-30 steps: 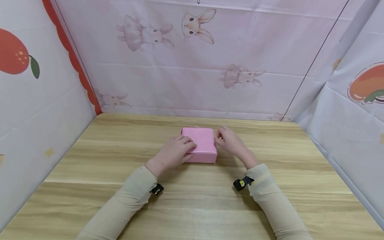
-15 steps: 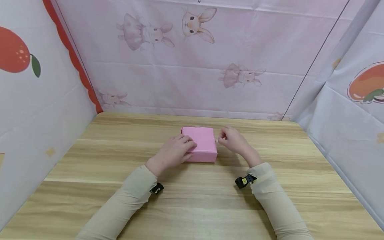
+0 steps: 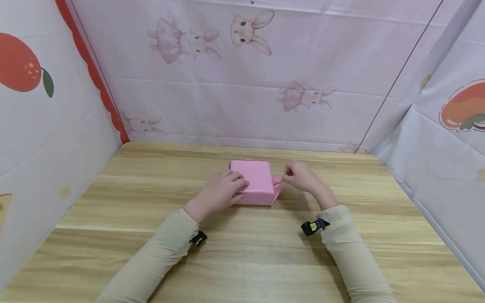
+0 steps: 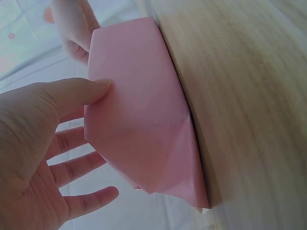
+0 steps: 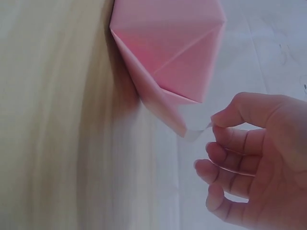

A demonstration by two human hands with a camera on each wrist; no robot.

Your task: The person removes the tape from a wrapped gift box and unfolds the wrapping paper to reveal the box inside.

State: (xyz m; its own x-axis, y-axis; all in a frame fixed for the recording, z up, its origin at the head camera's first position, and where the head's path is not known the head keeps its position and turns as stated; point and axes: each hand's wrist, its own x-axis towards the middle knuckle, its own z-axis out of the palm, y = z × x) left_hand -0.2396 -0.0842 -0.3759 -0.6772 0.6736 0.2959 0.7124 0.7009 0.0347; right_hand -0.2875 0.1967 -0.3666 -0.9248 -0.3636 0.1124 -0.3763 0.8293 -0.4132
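A box wrapped in pink paper (image 3: pixel 251 174) sits on the wooden table. My left hand (image 3: pixel 219 191) holds it at its left part, thumb on the near side and fingers over the top. In the left wrist view the thumb presses the pink side (image 4: pixel 139 91), and the other fingers are partly hidden behind the box. At the right end a pointed paper flap (image 5: pixel 153 96) stands folded outward. My right hand (image 3: pixel 299 176) pinches a thin, clear strip of tape (image 5: pixel 195 134) between thumb and index finger. The strip is stuck to the flap's tip.
The wood-grain table (image 3: pixel 242 252) extends around the box on all sides. Printed cloth walls (image 3: pixel 227 105) close off the back and both sides. A black strap with a camera (image 3: pixel 312 227) hangs at the right wrist, and another (image 3: pixel 198 238) at the left.
The right hand has moved to the right, away from the box, pulling the tape and swinging the right end flap outward. The left hand and the box have stayed in place.
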